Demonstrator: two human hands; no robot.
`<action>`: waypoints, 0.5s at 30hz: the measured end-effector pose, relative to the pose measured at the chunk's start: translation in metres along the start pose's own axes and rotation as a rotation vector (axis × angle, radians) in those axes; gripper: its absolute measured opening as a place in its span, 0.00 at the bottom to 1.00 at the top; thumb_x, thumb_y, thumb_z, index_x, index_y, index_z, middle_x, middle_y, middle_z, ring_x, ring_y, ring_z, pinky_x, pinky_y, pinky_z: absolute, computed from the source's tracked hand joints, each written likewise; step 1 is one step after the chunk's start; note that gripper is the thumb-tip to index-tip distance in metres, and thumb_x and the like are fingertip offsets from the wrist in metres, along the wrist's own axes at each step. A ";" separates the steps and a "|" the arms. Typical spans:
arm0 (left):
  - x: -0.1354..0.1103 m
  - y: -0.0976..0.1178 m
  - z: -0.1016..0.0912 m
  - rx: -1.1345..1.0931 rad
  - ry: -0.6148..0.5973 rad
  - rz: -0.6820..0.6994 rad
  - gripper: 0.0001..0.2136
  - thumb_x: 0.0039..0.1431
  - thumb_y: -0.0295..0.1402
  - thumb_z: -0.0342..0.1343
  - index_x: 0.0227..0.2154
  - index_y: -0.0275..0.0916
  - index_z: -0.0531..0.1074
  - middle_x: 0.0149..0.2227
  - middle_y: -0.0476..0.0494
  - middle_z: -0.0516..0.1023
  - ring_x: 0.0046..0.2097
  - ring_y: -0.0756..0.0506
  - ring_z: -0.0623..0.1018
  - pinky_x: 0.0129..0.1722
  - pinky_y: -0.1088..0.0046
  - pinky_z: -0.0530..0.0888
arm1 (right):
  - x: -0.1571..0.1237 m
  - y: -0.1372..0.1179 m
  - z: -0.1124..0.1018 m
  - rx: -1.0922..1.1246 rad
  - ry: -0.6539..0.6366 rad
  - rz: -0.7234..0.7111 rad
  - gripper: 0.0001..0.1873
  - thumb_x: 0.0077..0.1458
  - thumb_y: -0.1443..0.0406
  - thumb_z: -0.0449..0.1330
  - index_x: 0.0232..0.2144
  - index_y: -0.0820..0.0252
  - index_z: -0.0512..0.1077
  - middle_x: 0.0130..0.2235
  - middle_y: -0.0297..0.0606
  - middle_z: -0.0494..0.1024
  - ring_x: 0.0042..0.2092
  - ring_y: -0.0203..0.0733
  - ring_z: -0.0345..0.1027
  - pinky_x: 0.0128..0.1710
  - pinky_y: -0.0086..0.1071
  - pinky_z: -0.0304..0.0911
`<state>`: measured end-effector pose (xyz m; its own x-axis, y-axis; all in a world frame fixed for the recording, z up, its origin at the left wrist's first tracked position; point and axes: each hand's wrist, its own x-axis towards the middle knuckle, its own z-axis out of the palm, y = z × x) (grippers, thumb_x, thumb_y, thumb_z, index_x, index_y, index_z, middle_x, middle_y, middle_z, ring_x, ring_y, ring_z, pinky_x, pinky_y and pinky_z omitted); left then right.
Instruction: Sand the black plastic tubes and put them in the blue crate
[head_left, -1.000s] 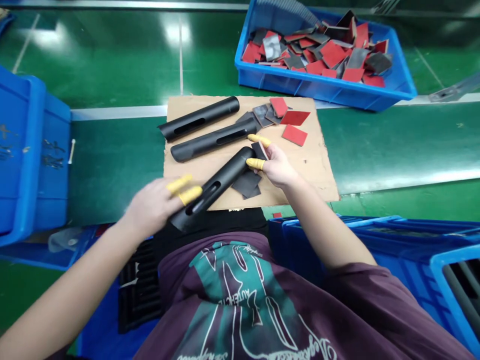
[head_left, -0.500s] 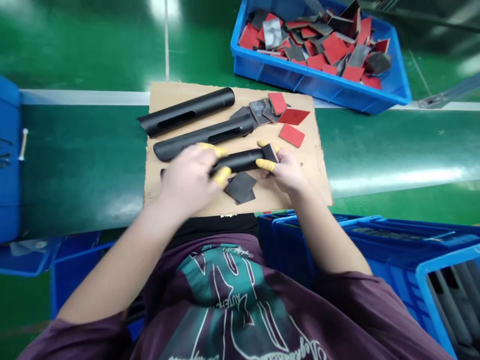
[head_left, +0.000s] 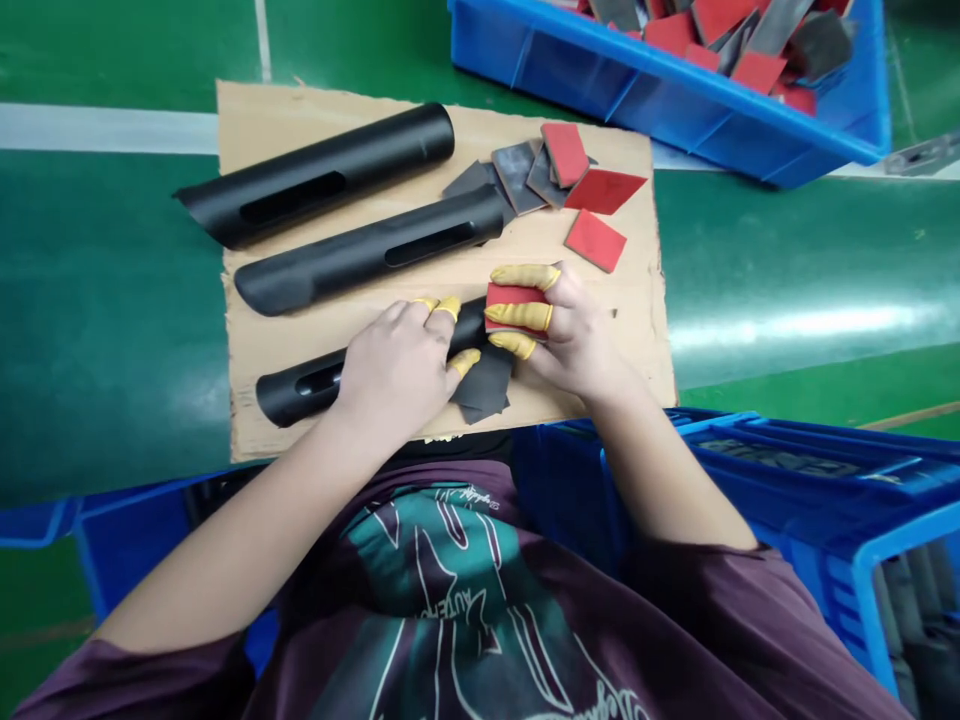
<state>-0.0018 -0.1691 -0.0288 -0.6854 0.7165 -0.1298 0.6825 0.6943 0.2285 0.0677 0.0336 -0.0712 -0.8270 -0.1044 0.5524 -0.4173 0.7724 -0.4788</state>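
Cardboard sheet (head_left: 637, 290) lies on the green work surface (head_left: 795, 270), and along its near edge rests a black slotted tube (head_left: 279, 395). Over that near part, the left hand (head_left: 394, 370) is closed around the tube's middle. Toward the sheet's right side, the right hand (head_left: 574, 335) has its fingers clamped on a red-faced pad (head_left: 510, 296), held against the tube's right end; yellow finger cots (head_left: 517, 316) cover fingertips of both hands. Dark flat pieces (head_left: 484, 385) overlap at the sheet's near edge, just below that pad. A middle tube (head_left: 337, 250) crosses the sheet's centre left, and a far tube (head_left: 352, 150) lies by its far edge, one tip jutting past the left side. At the sheet's far right are grey pads (head_left: 517, 180) and a loose red pad (head_left: 596, 240). Beyond its far right corner stands a blue bin (head_left: 645, 85) of similar pads.
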 end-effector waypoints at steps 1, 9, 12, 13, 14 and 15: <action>0.000 0.000 0.000 0.009 -0.008 -0.001 0.18 0.60 0.40 0.60 0.48 0.34 0.76 0.45 0.35 0.80 0.51 0.36 0.78 0.49 0.63 0.75 | 0.001 0.000 0.000 0.002 -0.010 0.004 0.11 0.63 0.54 0.60 0.39 0.52 0.79 0.50 0.45 0.80 0.48 0.48 0.75 0.48 0.51 0.71; 0.003 -0.001 0.000 0.047 -0.017 0.031 0.12 0.59 0.37 0.60 0.43 0.37 0.77 0.39 0.40 0.80 0.48 0.39 0.79 0.43 0.67 0.74 | 0.008 -0.002 0.002 -0.015 -0.048 -0.030 0.11 0.66 0.56 0.57 0.38 0.54 0.76 0.47 0.42 0.81 0.47 0.45 0.74 0.49 0.50 0.68; 0.002 -0.002 0.002 0.044 -0.010 0.042 0.13 0.60 0.39 0.60 0.43 0.36 0.77 0.39 0.40 0.79 0.47 0.39 0.79 0.43 0.67 0.74 | 0.009 -0.001 0.001 -0.044 -0.108 0.036 0.12 0.66 0.56 0.56 0.38 0.54 0.77 0.48 0.43 0.80 0.47 0.47 0.74 0.53 0.54 0.67; 0.002 -0.002 0.002 0.046 -0.010 0.041 0.13 0.60 0.39 0.60 0.43 0.36 0.77 0.39 0.40 0.79 0.47 0.39 0.79 0.43 0.67 0.74 | 0.009 -0.001 0.000 -0.047 -0.108 0.030 0.12 0.66 0.56 0.56 0.39 0.53 0.77 0.48 0.43 0.80 0.48 0.47 0.74 0.53 0.55 0.67; 0.002 -0.003 0.002 0.048 -0.010 0.040 0.13 0.60 0.39 0.60 0.42 0.36 0.77 0.38 0.41 0.79 0.47 0.40 0.78 0.43 0.67 0.74 | 0.009 0.000 -0.001 -0.046 -0.102 0.012 0.12 0.66 0.56 0.56 0.39 0.53 0.77 0.48 0.43 0.80 0.47 0.48 0.74 0.53 0.55 0.67; 0.002 -0.003 0.002 0.051 -0.011 0.041 0.12 0.60 0.38 0.59 0.42 0.36 0.77 0.38 0.40 0.79 0.47 0.40 0.78 0.43 0.67 0.74 | 0.009 0.000 -0.002 -0.041 -0.095 -0.012 0.12 0.66 0.56 0.56 0.40 0.53 0.77 0.48 0.43 0.80 0.47 0.48 0.75 0.53 0.55 0.68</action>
<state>-0.0043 -0.1698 -0.0318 -0.6540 0.7448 -0.1325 0.7219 0.6668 0.1848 0.0610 0.0335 -0.0652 -0.8549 -0.1713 0.4896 -0.4133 0.7954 -0.4434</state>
